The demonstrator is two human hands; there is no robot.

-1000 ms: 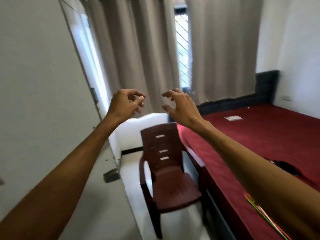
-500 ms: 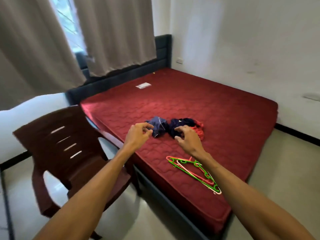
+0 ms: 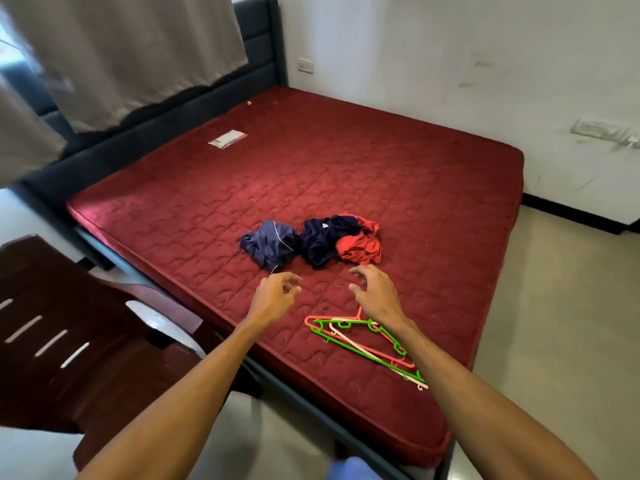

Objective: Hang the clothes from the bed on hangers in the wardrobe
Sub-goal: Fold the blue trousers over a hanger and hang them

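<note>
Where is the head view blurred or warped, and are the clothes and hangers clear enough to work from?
Head view: motion blur smears the curtain at upper left; the wide lens bows the mattress edges; the clothes and hangers are sharp, in soft even light without glare; the left hand and right hand show crisply.

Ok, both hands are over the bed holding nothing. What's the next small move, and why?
Probably reach the left hand forward and grip the blue-grey garment, the crumpled piece nearest its fingers. Neither hand holds anything, and the right hand hovers close to the hangers, so it could likely pick one up next.
</note>
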